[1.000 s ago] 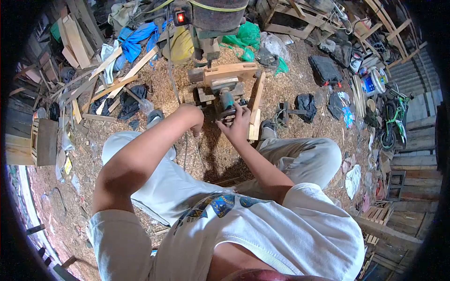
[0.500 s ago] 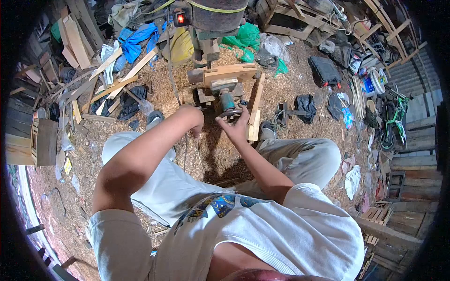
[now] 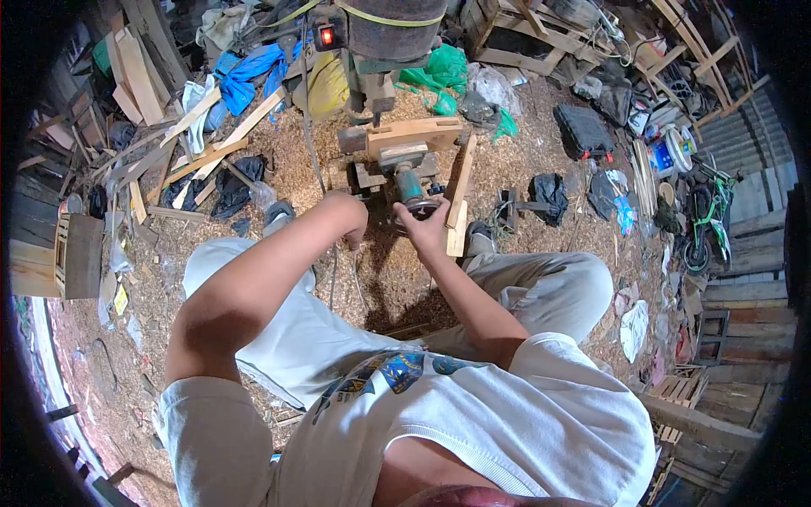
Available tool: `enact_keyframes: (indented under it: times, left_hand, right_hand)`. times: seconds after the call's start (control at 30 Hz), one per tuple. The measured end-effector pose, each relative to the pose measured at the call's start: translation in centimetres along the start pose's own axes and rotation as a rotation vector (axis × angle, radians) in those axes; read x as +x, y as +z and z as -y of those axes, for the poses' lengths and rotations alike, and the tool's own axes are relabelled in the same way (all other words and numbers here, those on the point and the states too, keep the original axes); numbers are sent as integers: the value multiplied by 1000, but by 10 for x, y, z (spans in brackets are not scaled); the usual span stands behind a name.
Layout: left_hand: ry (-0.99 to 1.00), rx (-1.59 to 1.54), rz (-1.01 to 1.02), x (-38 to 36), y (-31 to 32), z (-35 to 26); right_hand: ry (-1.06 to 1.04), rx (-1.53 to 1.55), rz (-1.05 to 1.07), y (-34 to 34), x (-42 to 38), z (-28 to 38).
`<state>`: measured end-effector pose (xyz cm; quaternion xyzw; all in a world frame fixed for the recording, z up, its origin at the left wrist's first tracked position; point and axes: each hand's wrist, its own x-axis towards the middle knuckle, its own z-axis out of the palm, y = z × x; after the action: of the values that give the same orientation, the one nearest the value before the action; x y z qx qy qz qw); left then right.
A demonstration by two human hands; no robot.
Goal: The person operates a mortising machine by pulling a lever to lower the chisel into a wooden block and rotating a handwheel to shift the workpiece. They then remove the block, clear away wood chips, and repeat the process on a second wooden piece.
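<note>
A wooden block (image 3: 422,133) is clamped sideways in the vise (image 3: 404,154) of a drilling or mortising machine (image 3: 393,34), right by its vertical bit (image 3: 377,117). In front of the vise, a green cylinder (image 3: 409,182) ends in a round metal handwheel (image 3: 422,205). My right hand (image 3: 428,228) grips this handwheel, thumb on the left and fingers to the right. Lower left of the vise, my left hand (image 3: 355,226) bends down at the wrist with curled fingers. The wrist hides most of them, and what they hold cannot be made out.
A wooden strip (image 3: 462,182) leans just right of the vise. A cable (image 3: 311,135) hangs left of it. Wood shavings cover the floor. Planks (image 3: 190,144) lie at the left, a black case (image 3: 583,131) at the right. A red switch (image 3: 327,35) glows on the machine.
My right hand has shifted slightly around the handwheel, its fingers drawing in and lower. My left hand has moved only a little. The wooden block looks unmoved.
</note>
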<state>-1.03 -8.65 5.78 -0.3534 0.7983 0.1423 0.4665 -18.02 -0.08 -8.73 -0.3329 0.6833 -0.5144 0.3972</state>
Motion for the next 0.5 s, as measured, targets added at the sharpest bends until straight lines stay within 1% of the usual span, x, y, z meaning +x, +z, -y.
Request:
enact_keyframes:
  times: [0.03, 0.07, 0.13, 0.17, 0.23, 0.27, 0.33, 0.4, 0.47, 0.5]
  left_hand:
    - [-6, -2, -1, 0, 0, 0]
    - [-12, -4, -3, 0, 0, 0]
    - [-16, -3, 1, 5, 2, 1]
    - [-18, 0, 6, 7, 3, 1]
    - [-12, 3, 8, 9, 4, 0]
    - [-12, 0, 7, 10, 4, 1]
    - [-10, -2, 1, 4, 0, 0]
    - [-7, -6, -5, 1, 0, 1]
    - [50, 10, -35, 2, 2, 1]
    - [48, 11, -39, 1, 2, 1]
  right_hand:
    - [-182, -282, -52, 0, -1, -1]
    - [-183, -282, -52, 0, -2, -3]
    - [-217, -479, -101, 1, -12, 13]
    - [-215, -478, -103, 0, -9, 6]
    - [-352, -325, -135, -4, -4, -6]
    - [-353, -322, -138, -4, 0, -11]
    - [348, 426, 30, -3, -1, 1]
    - [319, 411, 36, -1, 1, 5]
    - [355, 354, -6, 0, 5, 5]
    - [350, 355, -5, 3, 8, -4]
